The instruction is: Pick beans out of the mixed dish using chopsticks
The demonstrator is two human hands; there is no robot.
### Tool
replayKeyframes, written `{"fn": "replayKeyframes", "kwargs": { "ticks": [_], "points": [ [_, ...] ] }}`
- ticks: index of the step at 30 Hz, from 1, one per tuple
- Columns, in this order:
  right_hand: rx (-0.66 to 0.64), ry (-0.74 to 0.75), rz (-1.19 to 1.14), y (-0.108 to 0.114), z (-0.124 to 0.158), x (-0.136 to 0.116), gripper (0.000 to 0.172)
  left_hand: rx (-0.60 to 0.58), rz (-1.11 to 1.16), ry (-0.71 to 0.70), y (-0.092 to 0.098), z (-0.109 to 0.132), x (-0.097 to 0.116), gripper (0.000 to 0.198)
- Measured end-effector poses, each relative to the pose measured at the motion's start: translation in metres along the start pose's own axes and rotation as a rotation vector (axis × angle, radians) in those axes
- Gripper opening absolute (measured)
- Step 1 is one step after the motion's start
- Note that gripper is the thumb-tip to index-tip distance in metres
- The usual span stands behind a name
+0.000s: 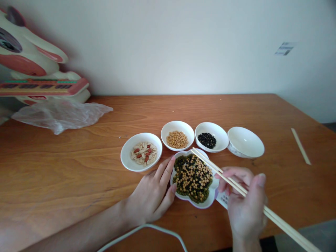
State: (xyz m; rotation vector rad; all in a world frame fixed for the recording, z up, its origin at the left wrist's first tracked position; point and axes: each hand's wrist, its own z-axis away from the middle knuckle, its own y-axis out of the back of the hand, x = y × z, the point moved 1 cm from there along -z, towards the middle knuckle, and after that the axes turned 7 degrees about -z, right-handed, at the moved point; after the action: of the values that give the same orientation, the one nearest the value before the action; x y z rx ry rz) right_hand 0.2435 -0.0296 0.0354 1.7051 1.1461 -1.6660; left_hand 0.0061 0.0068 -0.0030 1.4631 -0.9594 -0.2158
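My right hand [245, 206] is closed around a pair of wooden chopsticks [210, 165], whose tips reach over the far rim of a flower-shaped white dish [214, 194] of mixed yellow, black and green beans. My left hand [154, 194] lies flat on the table with fingers stretched out, touching that dish's left rim. Behind it stand a bowl of peanuts and seeds [127, 159], a bowl of yellow beans [168, 131], a bowl of black beans [222, 134] and an empty tilted bowl [246, 141].
A crumpled clear plastic bag [61, 113] lies at the far left beside a large cream and red toy figure [34, 70]. A chopstick wrapper [300, 146] rests at the right. A white cable [147, 229] curves along the table's near edge. A wall rises behind.
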Motion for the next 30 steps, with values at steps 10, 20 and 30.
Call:
{"fn": "replayKeyframes", "kwargs": {
  "ticks": [10, 20, 30],
  "points": [
    [-0.059, 0.024, 0.230, 0.038, 0.009, 0.022, 0.070, 0.027, 0.001, 0.004, 0.001, 0.000, 0.001, 0.077],
    [-0.151, 0.090, 0.431, 0.023, 0.015, 0.014, 0.059, 0.019, 0.015, 0.002, 0.000, 0.002, -0.001, 0.078],
    [-0.195, 0.146, 0.538, 0.018, 0.015, 0.012, 0.052, 0.015, 0.006, 0.003, 0.001, 0.000, 0.000, 0.077]
  ]
}}
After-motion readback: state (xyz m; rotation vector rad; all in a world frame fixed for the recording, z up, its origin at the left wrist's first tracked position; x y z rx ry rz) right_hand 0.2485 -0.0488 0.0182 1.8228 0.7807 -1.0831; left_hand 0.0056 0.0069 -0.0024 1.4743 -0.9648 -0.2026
